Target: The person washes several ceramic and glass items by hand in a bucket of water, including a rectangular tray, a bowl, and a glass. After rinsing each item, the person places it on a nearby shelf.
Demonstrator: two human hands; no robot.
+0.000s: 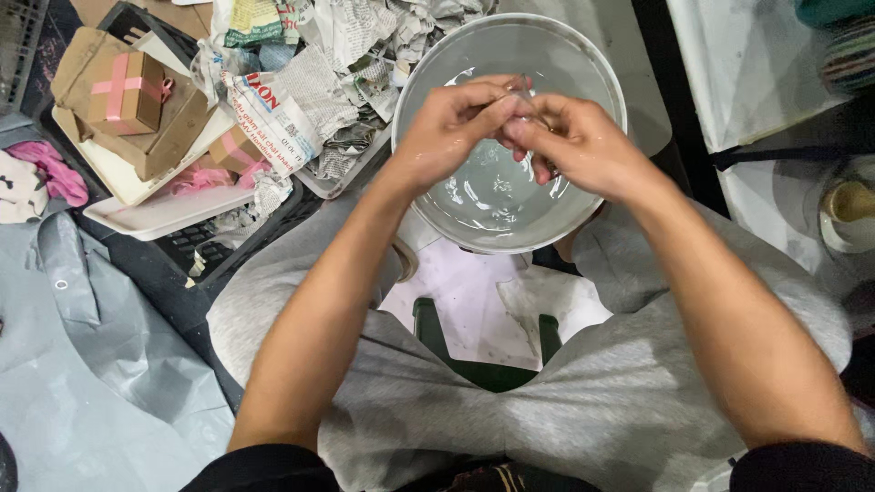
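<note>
Pinching a small clear piece [521, 91], hard to make out, left hand [448, 128] and right hand [583, 141] meet over the water basin [602, 82]; crumpled newspaper [319, 91] lies left.

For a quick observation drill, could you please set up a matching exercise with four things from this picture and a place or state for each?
Things:
1. white basin
2. brown gift box
3. crumpled newspaper
4. left hand

Descriptions:
A. tied with a pink ribbon, lying at the left on a tray
B. holds clear water
C. fingertips meeting the right hand over the water
D. piled between the boxes and the basin

Pairs: 1-B, 2-A, 3-D, 4-C
</note>
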